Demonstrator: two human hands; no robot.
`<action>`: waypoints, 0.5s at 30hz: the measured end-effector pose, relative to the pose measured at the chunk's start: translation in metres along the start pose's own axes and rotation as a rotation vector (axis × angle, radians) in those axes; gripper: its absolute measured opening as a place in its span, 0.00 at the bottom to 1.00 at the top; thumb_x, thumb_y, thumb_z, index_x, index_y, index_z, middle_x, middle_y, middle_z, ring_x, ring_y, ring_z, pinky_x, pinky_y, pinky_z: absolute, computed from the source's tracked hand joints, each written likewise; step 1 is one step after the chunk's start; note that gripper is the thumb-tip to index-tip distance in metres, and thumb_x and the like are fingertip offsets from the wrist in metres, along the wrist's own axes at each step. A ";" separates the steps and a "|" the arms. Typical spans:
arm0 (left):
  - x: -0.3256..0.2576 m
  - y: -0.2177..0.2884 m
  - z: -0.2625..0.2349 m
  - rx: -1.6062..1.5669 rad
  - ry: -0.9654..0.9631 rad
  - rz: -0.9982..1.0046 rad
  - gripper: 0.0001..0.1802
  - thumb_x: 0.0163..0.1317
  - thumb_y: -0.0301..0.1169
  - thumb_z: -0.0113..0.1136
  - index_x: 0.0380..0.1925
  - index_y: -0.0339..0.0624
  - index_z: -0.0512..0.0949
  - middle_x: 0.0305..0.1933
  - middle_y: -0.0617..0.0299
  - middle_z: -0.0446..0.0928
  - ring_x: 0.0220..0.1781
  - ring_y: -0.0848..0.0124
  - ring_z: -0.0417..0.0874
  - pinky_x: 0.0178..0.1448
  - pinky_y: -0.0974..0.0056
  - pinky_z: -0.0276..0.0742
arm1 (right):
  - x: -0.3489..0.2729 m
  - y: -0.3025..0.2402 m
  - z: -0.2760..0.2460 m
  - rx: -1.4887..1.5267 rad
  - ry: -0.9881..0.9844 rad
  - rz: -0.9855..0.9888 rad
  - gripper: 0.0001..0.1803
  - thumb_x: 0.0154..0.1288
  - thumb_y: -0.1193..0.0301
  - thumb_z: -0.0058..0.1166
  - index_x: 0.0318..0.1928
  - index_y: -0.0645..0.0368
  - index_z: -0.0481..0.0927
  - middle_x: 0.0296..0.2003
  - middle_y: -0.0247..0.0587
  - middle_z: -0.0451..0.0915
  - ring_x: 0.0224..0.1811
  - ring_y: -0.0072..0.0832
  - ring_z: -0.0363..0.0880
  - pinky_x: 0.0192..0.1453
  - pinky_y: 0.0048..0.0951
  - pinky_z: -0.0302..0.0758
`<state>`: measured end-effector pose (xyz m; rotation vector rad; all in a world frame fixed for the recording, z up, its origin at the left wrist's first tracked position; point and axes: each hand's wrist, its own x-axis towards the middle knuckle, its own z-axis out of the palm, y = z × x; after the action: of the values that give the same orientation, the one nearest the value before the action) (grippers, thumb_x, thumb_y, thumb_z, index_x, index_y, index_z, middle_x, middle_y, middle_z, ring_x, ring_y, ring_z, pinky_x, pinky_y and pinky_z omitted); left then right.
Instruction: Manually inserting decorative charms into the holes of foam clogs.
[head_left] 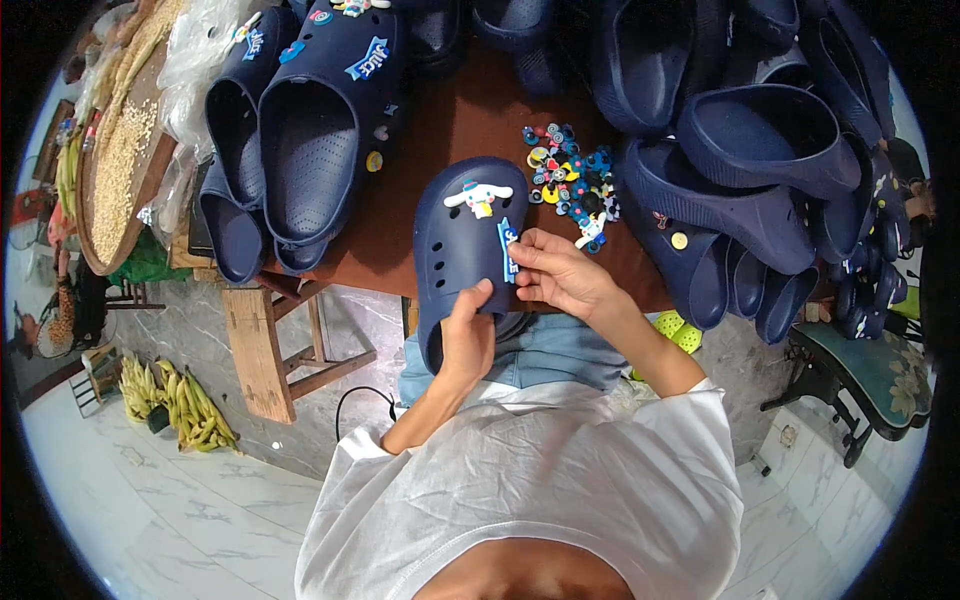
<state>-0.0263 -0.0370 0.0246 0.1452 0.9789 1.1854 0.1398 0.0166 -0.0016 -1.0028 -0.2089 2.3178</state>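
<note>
A navy blue clog (450,228) with a row of holes stands toe away from me at the table's near edge. My left hand (467,337) grips it near the heel opening, thumb on the upper. A white long-eared character charm (480,198) sits across its toe. At the clog's right side, a blue banner-shaped charm (505,250) is pinched between the thumb and fingers of my right hand (562,272). Whether the charm's back is in a hole is hidden. Just beyond my right hand lies a pile of small colourful charms (570,180).
On the brown-covered table (460,120), decorated navy clogs (312,150) stand at left and several stacked clogs (745,150) at right. Beyond the left side is a tray of pale grains (120,185). A wooden stool (258,350) and a green-topped chair (880,375) flank me.
</note>
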 end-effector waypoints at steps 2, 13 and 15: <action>0.006 0.000 -0.005 -0.013 0.009 0.001 0.20 0.62 0.31 0.56 0.54 0.36 0.73 0.55 0.57 0.77 0.57 0.66 0.77 0.66 0.58 0.67 | 0.001 0.008 0.007 0.017 0.045 -0.119 0.10 0.69 0.67 0.62 0.40 0.50 0.71 0.32 0.28 0.78 0.30 0.16 0.80 0.39 0.28 0.84; 0.019 0.003 -0.003 0.082 -0.082 0.028 0.18 0.62 0.25 0.57 0.52 0.35 0.74 0.51 0.59 0.79 0.54 0.69 0.79 0.64 0.61 0.70 | -0.002 0.016 0.013 -0.340 0.179 -0.408 0.12 0.70 0.72 0.59 0.47 0.59 0.71 0.39 0.36 0.77 0.36 0.20 0.81 0.39 0.25 0.82; 0.026 0.009 -0.003 -0.061 -0.045 -0.028 0.17 0.62 0.26 0.57 0.52 0.35 0.74 0.51 0.59 0.79 0.54 0.67 0.79 0.64 0.60 0.70 | -0.007 0.011 0.007 -0.666 0.297 -0.656 0.13 0.70 0.73 0.57 0.49 0.62 0.70 0.41 0.40 0.76 0.36 0.23 0.81 0.39 0.26 0.81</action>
<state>-0.0345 -0.0132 0.0134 0.1091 0.9011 1.1806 0.1332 0.0043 0.0037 -1.3192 -1.0606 1.4896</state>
